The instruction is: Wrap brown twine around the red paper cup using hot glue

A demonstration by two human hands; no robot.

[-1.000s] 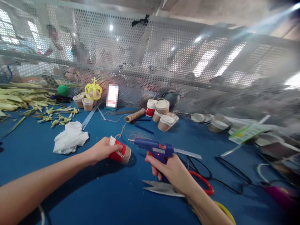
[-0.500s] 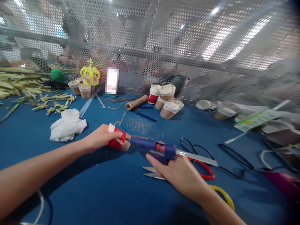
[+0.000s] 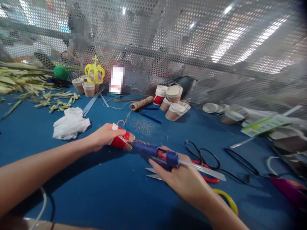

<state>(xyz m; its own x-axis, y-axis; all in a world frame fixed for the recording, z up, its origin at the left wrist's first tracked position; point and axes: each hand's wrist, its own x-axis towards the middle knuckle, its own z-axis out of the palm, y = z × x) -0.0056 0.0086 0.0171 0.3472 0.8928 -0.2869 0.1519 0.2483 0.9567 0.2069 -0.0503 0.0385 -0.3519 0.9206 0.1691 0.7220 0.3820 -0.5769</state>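
My left hand (image 3: 105, 136) is closed around a red and white paper cup (image 3: 121, 140) lying on its side, its far end wrapped in brown twine. A strand of the twine runs from the cup toward a twine-wound cardboard tube (image 3: 142, 103). In my right hand (image 3: 179, 174) is a blue hot glue gun (image 3: 155, 153) with a clear glue stick out of its back. The gun's nozzle points at the twine-wrapped end of the cup; whether it touches is hard to tell. Scissors with red handles (image 3: 212, 179) lie partly hidden under my right hand.
Twine-wrapped cups (image 3: 177, 110) stand at the back, near a blue pen (image 3: 151, 118). White crumpled cloth (image 3: 70, 124) lies left, with a yellow crown (image 3: 95, 72) behind it. A black cable (image 3: 203, 156) and a yellow handle (image 3: 226, 199) are at the right. Perforated metal panel (image 3: 144, 48) closes the back.
The glue gun has tilted, its back end dropping a little, and its nozzle has shifted slightly left on the cup. The cup has turned a little in my left hand. The view has shifted slightly.
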